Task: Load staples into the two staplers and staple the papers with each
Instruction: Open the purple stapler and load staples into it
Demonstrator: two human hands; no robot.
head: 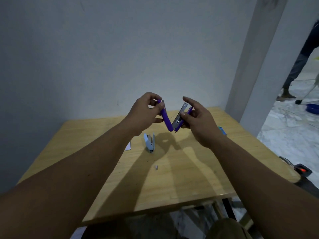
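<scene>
I hold the purple stapler (170, 118) swung open above the table, left hand (146, 114) pinching its cover and right hand (198, 121) gripping its metal magazine, so I judge this as the loading step, and next a staple strip must go in.

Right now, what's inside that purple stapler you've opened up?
The purple stapler is swung open between the left hand and right hand, baring its metal staple channel. Whether staples lie in it cannot be seen; fingers cover part.

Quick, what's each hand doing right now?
Left hand: closed on the purple stapler's swung-open top arm.
Right hand: thumb and lower fingers grip the stapler's metal magazine and base; index finger extended.
</scene>
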